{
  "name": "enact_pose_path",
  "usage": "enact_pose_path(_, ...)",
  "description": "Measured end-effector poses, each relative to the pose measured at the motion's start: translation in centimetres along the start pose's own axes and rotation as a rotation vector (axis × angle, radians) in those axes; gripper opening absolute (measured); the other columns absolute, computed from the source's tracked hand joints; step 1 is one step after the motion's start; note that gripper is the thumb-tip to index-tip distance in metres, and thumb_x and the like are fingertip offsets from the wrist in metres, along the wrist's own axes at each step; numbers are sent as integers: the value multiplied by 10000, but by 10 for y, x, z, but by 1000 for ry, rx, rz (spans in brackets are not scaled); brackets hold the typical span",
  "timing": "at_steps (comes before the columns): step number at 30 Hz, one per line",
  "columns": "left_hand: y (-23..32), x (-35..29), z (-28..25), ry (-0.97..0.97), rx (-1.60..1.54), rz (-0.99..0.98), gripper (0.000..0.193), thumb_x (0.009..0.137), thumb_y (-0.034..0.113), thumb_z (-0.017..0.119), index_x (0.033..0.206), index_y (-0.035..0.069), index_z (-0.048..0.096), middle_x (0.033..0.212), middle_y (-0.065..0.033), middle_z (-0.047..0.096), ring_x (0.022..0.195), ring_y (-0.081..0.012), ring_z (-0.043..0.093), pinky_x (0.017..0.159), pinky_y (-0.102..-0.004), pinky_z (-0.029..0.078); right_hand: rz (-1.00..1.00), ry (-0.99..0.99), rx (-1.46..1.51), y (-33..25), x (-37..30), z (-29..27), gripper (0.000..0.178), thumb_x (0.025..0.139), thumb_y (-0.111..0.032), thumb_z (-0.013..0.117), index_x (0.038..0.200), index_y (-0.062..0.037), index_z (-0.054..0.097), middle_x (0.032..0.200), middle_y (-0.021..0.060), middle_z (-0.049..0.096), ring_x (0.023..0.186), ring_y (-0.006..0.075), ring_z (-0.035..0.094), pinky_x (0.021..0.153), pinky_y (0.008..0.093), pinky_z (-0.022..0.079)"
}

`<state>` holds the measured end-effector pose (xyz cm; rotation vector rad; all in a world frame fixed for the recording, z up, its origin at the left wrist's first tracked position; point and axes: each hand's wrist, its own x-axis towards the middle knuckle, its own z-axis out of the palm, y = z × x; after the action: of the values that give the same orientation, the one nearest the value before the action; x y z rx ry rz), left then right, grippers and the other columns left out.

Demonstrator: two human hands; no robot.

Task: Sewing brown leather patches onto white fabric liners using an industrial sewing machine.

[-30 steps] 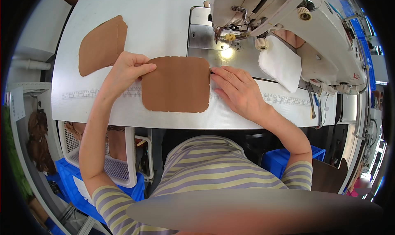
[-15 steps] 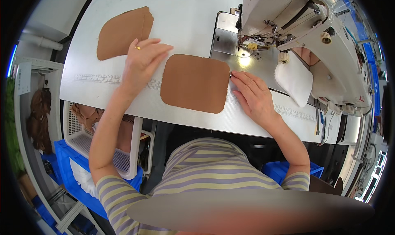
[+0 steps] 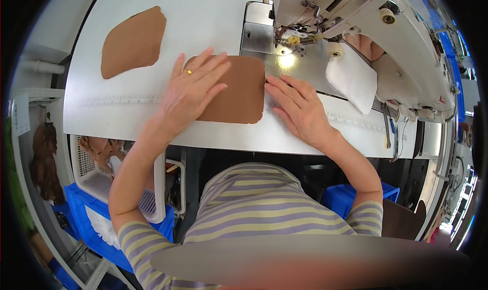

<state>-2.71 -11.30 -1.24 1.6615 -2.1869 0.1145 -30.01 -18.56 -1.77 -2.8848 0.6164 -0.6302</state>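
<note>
A brown rounded-corner panel (image 3: 239, 94) lies flat on the white sewing table in front of me. Across its left side is my left hand (image 3: 195, 86), open with fingers stretched out; a ring shows on one finger. At the panel's right edge my right hand (image 3: 297, 104) lies low, fingers extended and their tips next to that edge. Farther left lies another brown piece (image 3: 134, 42), with one curved side. The sewing machine (image 3: 351, 25) stands at the right, its lamp lighting the metal plate (image 3: 287, 69) just beyond the brown panel.
A white panel (image 3: 352, 79) lies under the machine's arm. Tools (image 3: 390, 126) rest near the table's right end. Below the left edge, a white basket (image 3: 158, 188) holds brown pieces, above a blue crate (image 3: 81, 201). Another blue crate (image 3: 338, 201) sits below right.
My left hand has come right and down onto the panel's left side, where before it was raised beside it. The right hand stays by the right edge. The whole view has shifted slightly.
</note>
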Motion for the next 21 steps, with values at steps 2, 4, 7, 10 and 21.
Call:
enact_pose_path(2, 14, 7, 8, -69, -203, 74, 459, 925, 299, 621, 1332, 99, 552, 1448, -40, 489, 1394, -274, 367, 1095, -544, 304, -3, 3, -2, -4, -5, -2, 513, 783, -136, 732, 1267, -52, 585, 1360, 74, 541, 1204, 277, 507, 991, 414, 442)
enact_pose_path(4, 24, 12, 16, -128, -245, 48, 483, 932, 279, 609, 1379, 124, 512, 1487, -45, 440, 1409, -282, 343, 1115, -533, 286, 27, 2, -18, 0, -10, -5, 504, 785, -129, 729, 1263, -51, 587, 1352, 76, 548, 1204, 276, 507, 988, 414, 442)
enact_pose_path(7, 24, 21, 23, -194, -247, 37, 518, 944, 267, 586, 1434, 156, 459, 1536, -48, 374, 1427, -292, 313, 1135, -519, 274, 65, 15, -38, 8, -14, -9, 467, 790, -114, 723, 1237, -52, 601, 1317, 79, 569, 1186, 275, 522, 971, 410, 449)
enact_pose_path(10, 18, 37, 29, -193, -221, 63, 518, 950, 281, 575, 1440, 166, 453, 1543, -45, 361, 1433, -293, 298, 1137, -515, 280, 71, 49, -20, 18, -8, -11, 401, 793, -105, 718, 1180, -57, 626, 1239, 84, 599, 1114, 267, 557, 907, 391, 474)
enact_pose_path(21, -1, 76, 40, -229, -236, 92, 514, 951, 286, 578, 1435, 154, 468, 1538, -42, 371, 1448, -288, 268, 1150, -505, 268, 88, 64, -31, 55, 31, 0, 300, 853, -162, 712, 1145, -116, 661, 812, 30, 546, 692, 189, 572, 556, 315, 486)
